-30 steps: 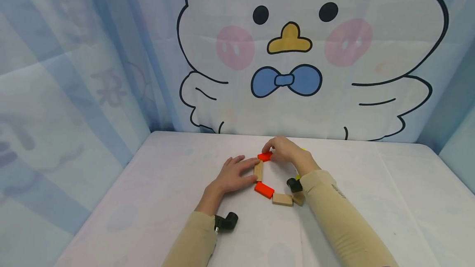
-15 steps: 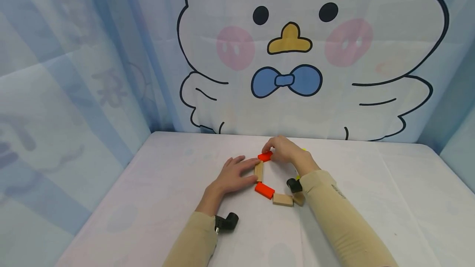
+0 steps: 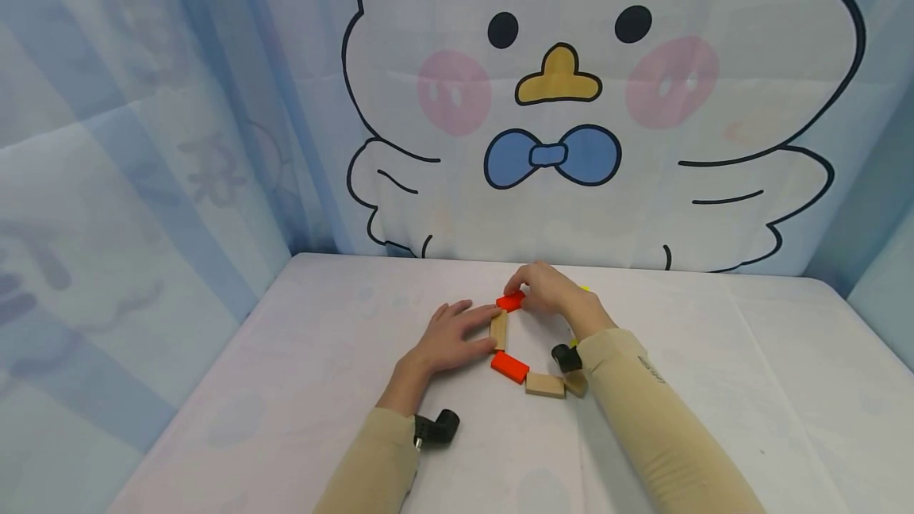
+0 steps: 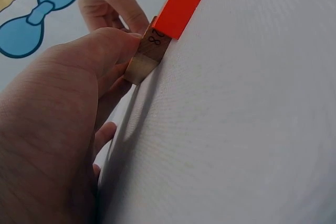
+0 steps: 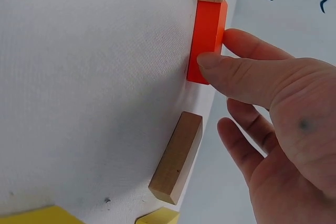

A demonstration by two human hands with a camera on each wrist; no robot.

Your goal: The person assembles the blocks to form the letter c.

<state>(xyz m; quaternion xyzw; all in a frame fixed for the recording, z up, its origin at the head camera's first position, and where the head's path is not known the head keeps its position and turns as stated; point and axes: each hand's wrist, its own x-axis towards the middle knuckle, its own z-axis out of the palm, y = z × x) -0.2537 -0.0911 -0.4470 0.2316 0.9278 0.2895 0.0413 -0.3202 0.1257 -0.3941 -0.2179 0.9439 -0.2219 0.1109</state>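
At the far left of a curved row of blocks, my left hand (image 3: 446,339) holds a plain wooden block (image 3: 498,331) between thumb and index finger. Dark digits show on that block's side (image 4: 153,48) in the left wrist view. Just beyond it, my right hand (image 3: 548,289) pinches a red block (image 5: 206,30) with thumb and index finger. The red block's end meets the wooden block in the right wrist view. A second red block (image 3: 510,367) adjoins the wooden block's near end.
Nearer the front, another wooden block (image 3: 545,385) and a tan block (image 3: 575,382) continue the curve. The right wrist view has a separate wooden block (image 5: 176,158) and yellow blocks (image 5: 39,217) at its lower edge. Behind the white table (image 3: 321,419) hangs a printed cloth (image 3: 557,220).
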